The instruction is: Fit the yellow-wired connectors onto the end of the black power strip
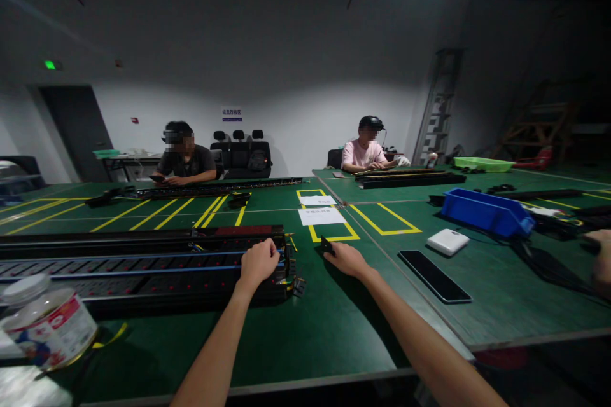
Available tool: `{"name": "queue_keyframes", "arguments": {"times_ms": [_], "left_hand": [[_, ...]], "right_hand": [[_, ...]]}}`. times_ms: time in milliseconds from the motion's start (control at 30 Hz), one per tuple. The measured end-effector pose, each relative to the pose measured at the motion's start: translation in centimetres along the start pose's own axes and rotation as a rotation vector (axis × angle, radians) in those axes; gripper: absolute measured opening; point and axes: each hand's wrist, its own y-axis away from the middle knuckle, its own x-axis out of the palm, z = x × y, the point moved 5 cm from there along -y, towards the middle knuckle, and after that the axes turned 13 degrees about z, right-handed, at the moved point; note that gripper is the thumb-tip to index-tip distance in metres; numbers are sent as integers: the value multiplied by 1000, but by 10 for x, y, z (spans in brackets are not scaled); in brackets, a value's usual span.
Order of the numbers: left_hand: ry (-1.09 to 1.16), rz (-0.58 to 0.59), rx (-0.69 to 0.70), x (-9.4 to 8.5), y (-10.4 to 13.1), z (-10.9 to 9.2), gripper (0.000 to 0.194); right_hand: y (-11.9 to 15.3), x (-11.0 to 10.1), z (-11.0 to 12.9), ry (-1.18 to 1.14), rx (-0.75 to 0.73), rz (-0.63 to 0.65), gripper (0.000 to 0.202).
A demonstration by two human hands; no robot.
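A long black rail assembly (200,283) with blue strips, red dots and loose wires at its right end lies on the green table. My left hand (260,264) rests on that end, its fingers curled closed; what they hold, if anything, is hidden. Just right of the assembly, my right hand (348,259) is closed on a small black flat piece (326,245), which sticks out past the fingertips above the table. A gap separates this piece from the assembly. Small black connectors (298,287) hang off the assembly's end.
A plastic jar (57,324) stands at front left. To the right lie a phone (434,275), a white power bank (447,241) and a blue bin (484,213). White paper labels (321,216) lie ahead. Two people sit across the table; another hand (602,261) shows at the right edge.
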Motion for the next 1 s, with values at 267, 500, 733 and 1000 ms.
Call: {"name": "queue_keyframes", "arguments": {"times_ms": [267,500,733,1000], "left_hand": [[-1,11,-11,-1,0,-1,15],[1,26,-15,-2,2,-1,16],[-6,14,-25,1,0,0,14],[-7,10,-14,1,-1,0,15]], "right_hand": [[4,-4,3,-3,11,7,35],[4,-4,4,-18,34,25,36],[2,-2,3,1,20,16,37],[2,-2,3,-6,24,15,36]]}}
